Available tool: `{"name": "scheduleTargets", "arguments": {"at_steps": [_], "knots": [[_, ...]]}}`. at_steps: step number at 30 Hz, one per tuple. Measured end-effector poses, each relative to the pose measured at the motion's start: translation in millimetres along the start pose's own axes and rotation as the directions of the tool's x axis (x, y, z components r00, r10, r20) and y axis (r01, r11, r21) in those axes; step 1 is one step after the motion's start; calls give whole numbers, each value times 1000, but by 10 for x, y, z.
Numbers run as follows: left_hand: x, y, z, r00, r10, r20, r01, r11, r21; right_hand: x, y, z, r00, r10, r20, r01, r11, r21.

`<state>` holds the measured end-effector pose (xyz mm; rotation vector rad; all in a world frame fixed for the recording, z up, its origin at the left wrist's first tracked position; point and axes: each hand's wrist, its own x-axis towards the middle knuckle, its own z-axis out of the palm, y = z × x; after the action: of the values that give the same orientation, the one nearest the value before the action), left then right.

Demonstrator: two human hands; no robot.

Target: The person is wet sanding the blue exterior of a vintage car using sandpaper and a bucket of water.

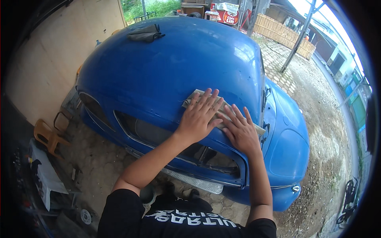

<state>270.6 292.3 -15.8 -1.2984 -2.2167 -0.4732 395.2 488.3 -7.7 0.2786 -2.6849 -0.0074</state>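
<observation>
Beige strip: flat on the car roof, under both your hands (224, 105), toward the front end above the side openings. Long axis goes diagonally, far left to near right, roughly following the roof's side edge. One end pokes out past your left fingertips, the other points at the windshield.
Your left hand: (198, 118) palm down on the left half, fingers fanned out, thumb stuck out toward your other hand.
Your right hand: (241, 134) also palm down, on the right half, fingers a bit apart. It's just beside the left one; can't tell if they touch.
Blue roof: (174, 67) big rounded shell around your hands, glossy in spots.
Dark cloth: (146, 33) bunched on the far left of the roof, well apart from you.
Side opening: (151, 133) below the roof edge, on your side.
Front fender: (287, 152) off to your right, also blue, headlight (295, 189) at its near end.
Brown chair: (49, 137) on the floor, left of the car.
Bamboo fence: (278, 33) way back right.
</observation>
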Motion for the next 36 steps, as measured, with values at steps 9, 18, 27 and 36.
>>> {"name": "scheduleTargets", "arguments": {"at_steps": [9,18,27,36], "knots": [[15,-24,138,1000,8,20,-7,998,-58,123,299,29,983,-157,98,156,988,15],[-237,-698,-197,999,-43,9,43,999,-18,721,-216,81,964,-217,151,225,974,-39],[-734,-1933,-714,970,-234,69,223,965,141,1889,-1060,436,905,-416,83,419,908,-12],[-1098,-3637,-1103,927,-371,44,352,907,230,3226,-2270,1156,891,-445,-85,443,895,-46]]}}
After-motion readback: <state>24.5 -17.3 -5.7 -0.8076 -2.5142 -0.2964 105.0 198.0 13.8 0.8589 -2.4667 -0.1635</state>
